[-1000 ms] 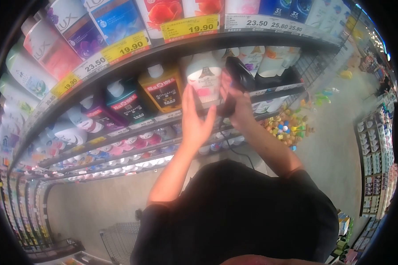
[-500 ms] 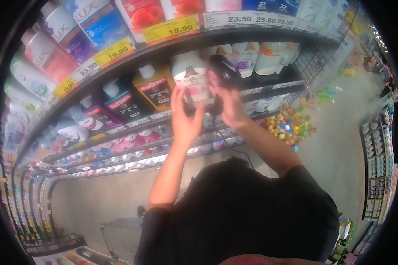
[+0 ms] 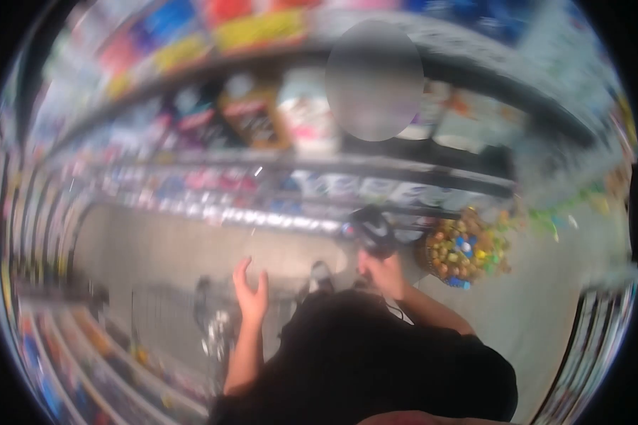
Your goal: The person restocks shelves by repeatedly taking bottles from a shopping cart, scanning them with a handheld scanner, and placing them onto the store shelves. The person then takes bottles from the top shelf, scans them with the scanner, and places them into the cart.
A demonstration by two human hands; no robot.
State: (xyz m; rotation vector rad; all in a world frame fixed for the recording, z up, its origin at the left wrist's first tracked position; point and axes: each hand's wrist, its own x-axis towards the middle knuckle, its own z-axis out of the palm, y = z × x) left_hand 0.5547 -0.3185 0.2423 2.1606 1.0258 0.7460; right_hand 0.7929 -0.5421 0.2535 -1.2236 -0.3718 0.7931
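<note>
In the blurred head view, my right hand (image 3: 381,272) is wrapped round the handle of a black handheld device (image 3: 373,231) and holds it low in front of my body. A dark cable hangs below that hand. My left hand (image 3: 251,291) is empty, its fingers apart, above the floor to the left. The white bottle with a pink label (image 3: 308,113) stands on the shelf, out of reach of both hands, beside a yellow-brown bottle (image 3: 256,113).
Shelves of bottles (image 3: 262,161) curve across the front. On the right stands a basket of small colourful items (image 3: 464,248). A wire cart (image 3: 163,319) is at the lower left, and more shelving (image 3: 585,340) lines the far right.
Both hands have come away from the white bottle and dropped toward my body. The black device has come down with my right hand, and the view has shifted and blurred.
</note>
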